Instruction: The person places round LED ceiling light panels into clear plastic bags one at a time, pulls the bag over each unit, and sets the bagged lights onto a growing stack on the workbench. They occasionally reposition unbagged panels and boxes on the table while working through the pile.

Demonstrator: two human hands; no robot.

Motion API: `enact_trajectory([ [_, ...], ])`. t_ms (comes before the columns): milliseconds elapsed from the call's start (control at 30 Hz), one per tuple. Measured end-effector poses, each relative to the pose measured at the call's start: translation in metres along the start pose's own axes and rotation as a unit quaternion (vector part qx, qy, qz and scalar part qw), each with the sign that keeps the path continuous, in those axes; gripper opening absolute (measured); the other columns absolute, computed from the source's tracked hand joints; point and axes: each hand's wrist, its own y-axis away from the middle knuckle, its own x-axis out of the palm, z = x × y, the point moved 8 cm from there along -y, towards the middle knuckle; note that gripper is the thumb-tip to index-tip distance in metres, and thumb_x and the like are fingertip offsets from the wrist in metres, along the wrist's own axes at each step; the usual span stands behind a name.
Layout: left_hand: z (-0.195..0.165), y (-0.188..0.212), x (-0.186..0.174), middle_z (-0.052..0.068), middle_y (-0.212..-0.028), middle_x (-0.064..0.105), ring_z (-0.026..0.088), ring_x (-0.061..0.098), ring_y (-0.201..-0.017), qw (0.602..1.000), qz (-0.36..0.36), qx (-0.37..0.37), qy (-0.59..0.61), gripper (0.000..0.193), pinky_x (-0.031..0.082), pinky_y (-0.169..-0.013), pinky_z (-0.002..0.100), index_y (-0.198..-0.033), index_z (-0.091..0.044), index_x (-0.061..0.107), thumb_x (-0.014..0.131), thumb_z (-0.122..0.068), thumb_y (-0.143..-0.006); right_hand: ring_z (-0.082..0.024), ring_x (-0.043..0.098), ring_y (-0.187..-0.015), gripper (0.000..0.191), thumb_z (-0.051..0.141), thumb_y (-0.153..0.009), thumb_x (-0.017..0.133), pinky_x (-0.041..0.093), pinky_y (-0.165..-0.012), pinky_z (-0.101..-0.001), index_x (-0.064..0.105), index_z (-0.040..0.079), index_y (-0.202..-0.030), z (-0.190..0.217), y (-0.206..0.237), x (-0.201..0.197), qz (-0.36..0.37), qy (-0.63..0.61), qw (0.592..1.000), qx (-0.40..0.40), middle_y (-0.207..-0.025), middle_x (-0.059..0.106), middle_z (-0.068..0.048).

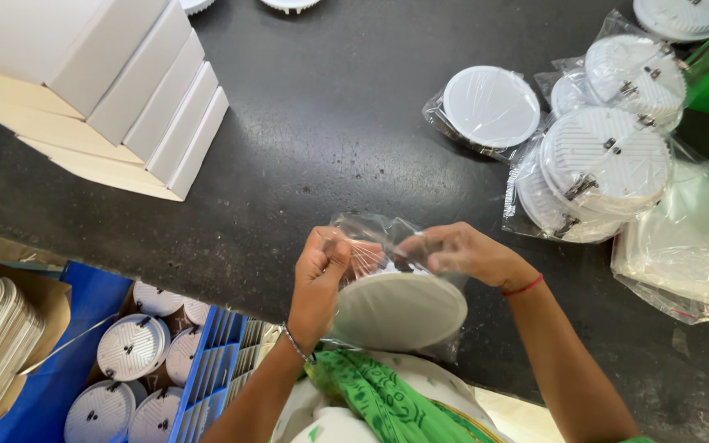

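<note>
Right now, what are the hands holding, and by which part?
Both hands, left hand and right hand, pinch the open top edge of a clear plastic bag holding a round white lamp.

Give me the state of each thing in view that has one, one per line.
Left hand: fingers pinching the clear bag's mouth.
Right hand: fingers gripping the same bag.
Clear bag: held up, round white lamp inside.
Bagged lamps: piled on black table.
White boxes: closed, stacked leaning.
Unbagged lamps: loose in a box below.

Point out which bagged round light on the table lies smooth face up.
The bagged round light left of the pile, lying alone. Its plain white face shows; the piled ones show ribbed backs with spring clips.
</note>
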Motion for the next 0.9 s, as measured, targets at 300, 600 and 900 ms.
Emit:
enact_trajectory([
  [300,-0.048,0.014,0.016,0.008,-0.094,0.071,0.009,0.065,-0.085,0.919,-0.064,0.184,-0.343,0.010,0.054,-0.075,0.025,-0.104,-0.004,0.063,0.066,-0.012,-0.100,-0.004,0.055,-0.076,0.028,0.015,-0.089,0.078,0.047,-0.067,-0.0242,0.077,0.000,-0.113,0.000,-0.004,0.011,-0.034,0.134,0.990,0.023,-0.085,0.070,-0.001],
  [600,-0.067,0.000,0.048,0.002,-0.071,0.063,0.006,0.054,-0.062,0.902,-0.026,0.146,-0.405,0.011,0.048,-0.058,0.024,-0.094,-0.003,0.066,0.073,-0.010,-0.093,-0.006,0.054,-0.068,0.029,0.021,-0.101,0.061,0.049,-0.062,-0.0254,0.075,0.004,-0.119,-0.007,-0.006,0.012,-0.075,0.231,0.969,-0.035,-0.080,0.068,-0.001],
  [900,-0.036,-0.017,0.009,0.000,-0.087,0.072,0.003,0.052,-0.069,0.981,0.013,0.041,-0.191,0.027,0.048,-0.063,0.021,-0.102,-0.005,0.064,0.057,-0.030,-0.107,-0.011,0.066,-0.105,0.046,0.032,-0.102,0.058,0.055,-0.090,-0.0273,0.065,-0.002,-0.132,-0.032,-0.002,0.007,0.020,-0.177,0.982,0.059,-0.117,0.072,-0.008],
])
